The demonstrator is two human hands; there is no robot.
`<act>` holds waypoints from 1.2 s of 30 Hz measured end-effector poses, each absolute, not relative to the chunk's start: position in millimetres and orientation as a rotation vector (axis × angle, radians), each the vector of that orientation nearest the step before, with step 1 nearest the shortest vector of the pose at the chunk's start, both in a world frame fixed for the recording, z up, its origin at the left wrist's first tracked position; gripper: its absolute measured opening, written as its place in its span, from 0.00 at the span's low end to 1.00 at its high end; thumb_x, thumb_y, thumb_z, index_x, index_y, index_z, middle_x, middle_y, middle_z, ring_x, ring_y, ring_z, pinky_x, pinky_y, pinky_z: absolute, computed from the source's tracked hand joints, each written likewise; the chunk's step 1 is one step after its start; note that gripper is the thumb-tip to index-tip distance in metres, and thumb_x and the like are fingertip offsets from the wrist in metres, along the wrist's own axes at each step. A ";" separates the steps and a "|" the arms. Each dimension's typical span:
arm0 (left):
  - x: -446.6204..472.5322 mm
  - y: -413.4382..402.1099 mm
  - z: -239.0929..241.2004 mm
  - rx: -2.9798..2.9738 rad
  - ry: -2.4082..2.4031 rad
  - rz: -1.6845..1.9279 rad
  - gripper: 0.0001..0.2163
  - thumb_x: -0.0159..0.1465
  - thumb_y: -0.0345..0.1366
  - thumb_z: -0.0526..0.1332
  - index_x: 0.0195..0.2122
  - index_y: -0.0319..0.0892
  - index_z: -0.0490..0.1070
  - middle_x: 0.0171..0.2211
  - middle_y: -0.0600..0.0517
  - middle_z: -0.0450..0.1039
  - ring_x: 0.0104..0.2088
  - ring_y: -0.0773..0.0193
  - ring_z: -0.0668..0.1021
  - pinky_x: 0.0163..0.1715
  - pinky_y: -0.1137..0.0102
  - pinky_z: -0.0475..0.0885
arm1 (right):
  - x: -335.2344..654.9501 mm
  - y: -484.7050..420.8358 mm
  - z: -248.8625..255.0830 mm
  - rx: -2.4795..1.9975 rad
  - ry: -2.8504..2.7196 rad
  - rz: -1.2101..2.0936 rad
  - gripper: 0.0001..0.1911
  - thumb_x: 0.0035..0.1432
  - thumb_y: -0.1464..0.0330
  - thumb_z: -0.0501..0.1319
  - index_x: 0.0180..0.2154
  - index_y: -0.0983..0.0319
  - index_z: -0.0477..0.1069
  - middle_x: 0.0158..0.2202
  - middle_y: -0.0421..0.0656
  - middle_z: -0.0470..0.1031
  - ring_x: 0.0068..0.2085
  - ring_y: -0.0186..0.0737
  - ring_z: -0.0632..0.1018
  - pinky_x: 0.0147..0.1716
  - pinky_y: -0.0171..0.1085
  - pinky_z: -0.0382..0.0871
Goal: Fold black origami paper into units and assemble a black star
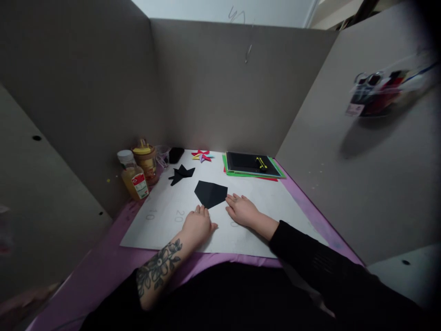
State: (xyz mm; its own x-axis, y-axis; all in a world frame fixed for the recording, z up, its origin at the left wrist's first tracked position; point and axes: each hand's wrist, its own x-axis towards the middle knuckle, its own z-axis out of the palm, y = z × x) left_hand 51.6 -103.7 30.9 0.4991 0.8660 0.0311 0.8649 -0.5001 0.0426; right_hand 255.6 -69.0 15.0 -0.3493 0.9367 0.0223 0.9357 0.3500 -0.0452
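Both hands on black paper piece, white sheet, walled bench

Black paper piece (pixel 211 194) lies flat on the white sheet (pixel 161 236), mid-bench, straight ahead of the person. Many-sided outline, straight edges, near end narrowing to a blunt corner.

Left hand (pixel 199 224): palm down, fingers nearly together and pointing forward, thumb stretched out to the right. Fingertips at the paper's near corner, look to be touching. Ring on one finger, floral tattoo on the forearm.

Right hand (pixel 242 209): palm down, fingers slightly spread, pointing left, tips touching the paper's right edge. Long black sleeve.

Behind the paper and to its left: black folded paper star (pixel 181 174), flat on the sheet. Farther back, multicoloured paper star (pixel 203 156), with red, yellow and purple points.

Back right: stack of coloured sheets (pixel 237 174), green and red edges showing under a dark top. Yellow-and-black tool (pixel 262 163) on top; exact type can't be told.

Left side, grouped close: white-capped bottle (pixel 133 179) with orange-yellow contents, brown cup (pixel 146 161) with yellow lid, clear plastic cup (pixel 162 157), dark object (pixel 177 155), too dim to identify.

Sheet carries faint numerals, 10 and 20 readable. Purple cover (pixel 82 276) on the bench beneath. Grey panels (pixel 234 87) around; blurred holder (pixel 379 94) with scissors handles on the right one.
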 end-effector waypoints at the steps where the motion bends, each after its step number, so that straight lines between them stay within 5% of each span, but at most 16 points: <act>1: 53.0 -103.6 27.9 2.706 1.573 0.084 0.22 0.63 0.43 0.54 0.50 0.28 0.67 0.53 0.32 0.67 0.55 0.45 0.67 0.47 0.59 0.65 | 258.3 -67.9 17.2 -1.790 -2.534 0.017 0.23 0.61 0.64 0.49 0.56 0.64 0.65 0.60 0.52 0.63 0.61 0.58 0.60 0.56 0.58 0.52; 5: 67.6 -103.2 18.7 2.681 1.695 0.139 0.24 0.64 0.43 0.53 0.51 0.25 0.66 0.55 0.29 0.64 0.58 0.42 0.64 0.48 0.58 0.63 | 251.6 -71.2 18.2 -1.711 -2.499 -0.034 0.24 0.59 0.67 0.52 0.56 0.64 0.64 0.63 0.51 0.58 0.64 0.59 0.54 0.58 0.62 0.44; 9: 82.1 -103.9 20.0 2.655 1.724 0.139 0.22 0.65 0.39 0.51 0.51 0.23 0.67 0.49 0.28 0.68 0.50 0.44 0.71 0.43 0.58 0.65 | 236.0 -75.4 4.4 -1.312 -2.635 0.246 0.30 0.55 0.75 0.50 0.61 0.64 0.57 0.62 0.49 0.58 0.64 0.48 0.57 0.60 0.51 0.52; 18: 35.3 -64.1 27.2 2.882 1.241 0.153 0.15 0.63 0.42 0.55 0.47 0.40 0.69 0.50 0.43 0.72 0.51 0.52 0.71 0.48 0.59 0.65 | 239.5 -72.3 -5.9 -1.196 -2.560 0.311 0.25 0.60 0.72 0.49 0.59 0.64 0.61 0.60 0.50 0.62 0.62 0.48 0.61 0.58 0.50 0.58; 28: 4.6 -9.2 27.1 2.796 1.467 -0.019 0.13 0.65 0.41 0.50 0.43 0.45 0.71 0.49 0.47 0.73 0.52 0.52 0.72 0.48 0.56 0.63 | 238.0 -74.7 -0.8 -1.191 -2.557 0.290 0.25 0.58 0.74 0.50 0.58 0.65 0.62 0.60 0.50 0.62 0.62 0.48 0.62 0.58 0.50 0.59; 36: 19.8 -21.3 16.9 2.721 1.816 0.293 0.24 0.65 0.41 0.50 0.58 0.32 0.59 0.62 0.34 0.55 0.61 0.44 0.59 0.56 0.49 0.53 | 236.4 -77.8 -4.9 -1.163 -2.508 0.252 0.24 0.58 0.74 0.51 0.57 0.64 0.63 0.59 0.50 0.64 0.60 0.47 0.63 0.57 0.49 0.58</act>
